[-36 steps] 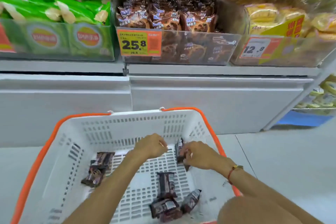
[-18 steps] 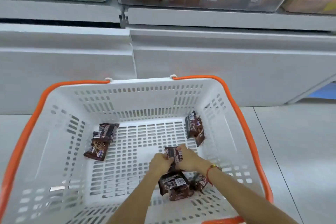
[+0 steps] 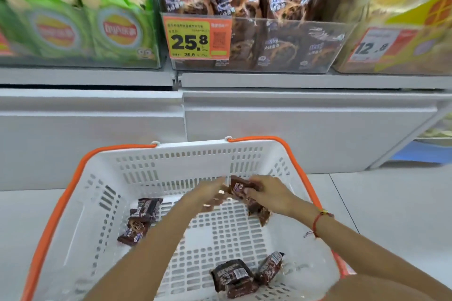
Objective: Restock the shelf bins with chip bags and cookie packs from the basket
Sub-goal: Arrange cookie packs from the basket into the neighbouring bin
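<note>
Now, step: I'm lifting cookie packs (image 3: 241, 188) from basket (image 3: 171, 154).
Hands: right hand (image 3: 269, 194) clamped on them; left hand (image 3: 208, 189) blurred, can't tell.
Next: raise to brown bin (image 3: 281, 44).

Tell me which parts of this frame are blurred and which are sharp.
Head view: the left hand and the green chip bags are smeared by motion; the 25.8 price tag and the cookie packs near the basket's front read fairly sharp; wide-angle lens bends the shelf edge.

A single wide-angle camera on the person's head looks forward and down, close over the white slotted plastic basket with orange rim (image 3: 73, 186), facing the nearby white metal shelf (image 3: 293, 80).
</note>
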{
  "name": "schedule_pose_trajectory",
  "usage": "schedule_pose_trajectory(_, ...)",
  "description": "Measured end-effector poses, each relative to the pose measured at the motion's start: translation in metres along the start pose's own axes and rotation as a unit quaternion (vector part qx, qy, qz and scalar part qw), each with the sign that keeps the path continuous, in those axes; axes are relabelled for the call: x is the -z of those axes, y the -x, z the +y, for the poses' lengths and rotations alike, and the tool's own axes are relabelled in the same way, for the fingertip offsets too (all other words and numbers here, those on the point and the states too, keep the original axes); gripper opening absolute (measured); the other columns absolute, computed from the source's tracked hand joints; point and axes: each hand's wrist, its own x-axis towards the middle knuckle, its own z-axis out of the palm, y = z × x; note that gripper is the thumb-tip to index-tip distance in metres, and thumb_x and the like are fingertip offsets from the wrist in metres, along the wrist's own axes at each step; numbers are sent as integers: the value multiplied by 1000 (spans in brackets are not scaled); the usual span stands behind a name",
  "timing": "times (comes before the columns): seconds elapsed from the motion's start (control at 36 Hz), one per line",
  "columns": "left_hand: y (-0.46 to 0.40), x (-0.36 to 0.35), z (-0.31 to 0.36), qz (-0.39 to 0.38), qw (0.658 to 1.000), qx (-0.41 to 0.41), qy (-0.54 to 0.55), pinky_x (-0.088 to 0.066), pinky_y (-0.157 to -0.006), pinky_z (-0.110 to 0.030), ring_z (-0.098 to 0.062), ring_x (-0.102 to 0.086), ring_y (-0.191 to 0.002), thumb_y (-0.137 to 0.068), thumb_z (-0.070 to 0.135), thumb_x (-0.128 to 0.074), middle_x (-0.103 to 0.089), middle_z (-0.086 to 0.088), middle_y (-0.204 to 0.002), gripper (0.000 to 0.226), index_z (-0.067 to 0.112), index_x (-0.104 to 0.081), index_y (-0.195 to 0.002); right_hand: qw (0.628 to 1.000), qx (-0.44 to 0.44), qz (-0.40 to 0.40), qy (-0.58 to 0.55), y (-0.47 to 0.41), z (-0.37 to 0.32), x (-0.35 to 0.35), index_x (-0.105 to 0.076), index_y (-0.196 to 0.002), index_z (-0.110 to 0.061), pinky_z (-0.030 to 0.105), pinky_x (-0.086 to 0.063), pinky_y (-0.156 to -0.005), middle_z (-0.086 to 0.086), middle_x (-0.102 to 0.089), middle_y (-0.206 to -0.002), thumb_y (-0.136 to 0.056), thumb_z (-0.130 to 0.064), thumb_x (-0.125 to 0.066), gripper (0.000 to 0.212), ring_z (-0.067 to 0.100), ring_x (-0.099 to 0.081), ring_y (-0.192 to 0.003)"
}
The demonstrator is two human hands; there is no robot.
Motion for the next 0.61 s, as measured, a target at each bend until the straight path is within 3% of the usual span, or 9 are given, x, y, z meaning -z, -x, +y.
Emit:
schedule_pose_trajectory(0.06,14,6,20,6,998,-35,-47,-37,-62,-23,-10,-46,-72,-99,53,-32,-58,4,-86,52,16,-68,-106,999,3,33,-1,5,-10,20,-54,-88,-20,22,-37,-62,-7,-56,-77,-98,-28,-49,13,15,-54,-77)
schedule_pose_trajectory(0.14,36,14,45,-9,988,-93,-119,-40,-73,-26,-12,-51,-90,-97,59,-29,-61,4,-105,59,17,-68,-113,995,1,72,-70,12,-21,48,-54,-95,-16,26,-41,-66,-1,-59,-83,-98,-25,-50,10,25,-62,-80)
schedule_pose_trajectory(0.22,59,20,65,-53,974,-158,-155,-44,-91,-29,-11,-56,-111,-92,61,-41,-60,8,-123,55,21,-62,-122,984,9,99,-149,22,-37,75,-57,-97,-14,17,-42,-51,0,-60,-79,-99,-21,-50,9,16,-61,-61)
schedule_pose_trajectory(0.31,82,20,86,-75,965,-212,-134,-48,-94,-28,-8,-62,-105,-86,55,-59,-66,6,-117,45,24,-61,-119,965,11,111,-237,37,-57,100,-59,-92,-19,17,-41,-51,0,-62,-72,-99,-24,-51,12,5,-59,-49)
schedule_pose_trajectory(0.42,102,13,108,-40,954,-279,-106,-46,-90,-27,-10,-67,-100,-90,47,-59,-70,2,-111,35,24,-60,-117,938,19,154,-311,51,-80,124,-61,-108,-19,17,-47,-59,2,-69,-81,-95,-36,-55,22,7,-65,-60)
schedule_pose_trajectory(0.5,108,4,119,8,951,-309,6,-49,-86,-27,-13,-67,-100,-90,41,-61,-70,-1,-111,37,20,-59,-120,909,23,167,-381,56,-91,135,-59,-117,-17,23,-49,-74,4,-71,-103,-88,-42,-64,39,13,-67,-90)
schedule_pose_trajectory(0.56,113,-3,125,17,946,-319,51,-49,-87,-27,-15,-67,-101,-90,40,-62,-69,-2,-113,36,19,-58,-119,897,37,175,-404,59,-98,139,-57,-118,-16,27,-47,-84,4,-68,-109,-86,-30,-70,37,16,-63,-101)
schedule_pose_trajectory(0.61,120,-10,131,13,944,-325,45,-49,-89,-28,-14,-63,-105,-90,40,-63,-66,-1,-116,35,20,-58,-118,888,59,207,-407,61,-104,142,-57,-113,-17,26,-47,-80,4,-66,-107,-86,-14,-70,30,16,-62,-96)
